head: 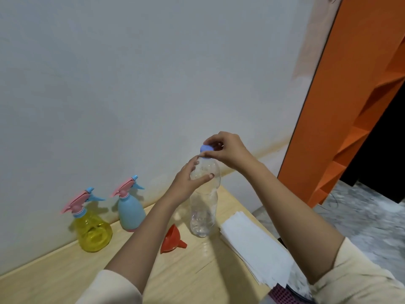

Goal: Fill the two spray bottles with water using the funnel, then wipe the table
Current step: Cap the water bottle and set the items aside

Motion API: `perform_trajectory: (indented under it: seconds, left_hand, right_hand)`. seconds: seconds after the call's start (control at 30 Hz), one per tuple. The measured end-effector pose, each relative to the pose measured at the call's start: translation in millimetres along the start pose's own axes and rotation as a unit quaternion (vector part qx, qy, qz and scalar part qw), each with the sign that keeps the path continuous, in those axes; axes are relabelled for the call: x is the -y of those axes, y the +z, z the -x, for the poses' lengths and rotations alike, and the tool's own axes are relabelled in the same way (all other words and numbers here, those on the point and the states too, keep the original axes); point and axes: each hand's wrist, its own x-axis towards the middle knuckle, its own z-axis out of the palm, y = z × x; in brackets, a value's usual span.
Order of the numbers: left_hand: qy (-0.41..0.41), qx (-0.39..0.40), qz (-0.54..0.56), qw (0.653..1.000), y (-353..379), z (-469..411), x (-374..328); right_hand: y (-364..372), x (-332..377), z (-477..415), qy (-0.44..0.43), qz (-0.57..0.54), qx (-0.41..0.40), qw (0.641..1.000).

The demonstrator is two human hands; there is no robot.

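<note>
Head view: clear water bottle [203, 207] upright on bench [65, 273], no label legible. Left hand [188, 181] grips its shoulder; right hand [225, 150] pinches blue cap [207, 148]. Orange funnel [172, 239] left of bottle, partly hidden by forearm; blue spray bottle [130, 210] and yellow spray bottle [92, 229] farther left; white cloth [254, 244] right, overhanging bench edge.

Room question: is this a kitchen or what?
Probably a plain room at home, not clearly a kitchen: a wooden table against a bare white wall, an orange shelf unit, and a speckled floor.
</note>
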Motion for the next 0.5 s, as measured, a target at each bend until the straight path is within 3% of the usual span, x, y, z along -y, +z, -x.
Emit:
perform_trajectory:
  seconds: [0.1,0.27,0.5]
  left_hand:
    - [-0.002,0.001,0.014,1.0,0,3,-2]
    - [-0.01,0.002,0.006,1.0,-2,4,-4]
    - [-0.011,-0.015,0.014,1.0,1,10,0]
  right_hand:
    - [10,-7,6,0.013,-0.059,-0.012,0.998]
    - [17,-23,14,0.025,-0.162,0.122,0.979]
    - [29,-23,16,0.002,-0.22,0.054,0.974]
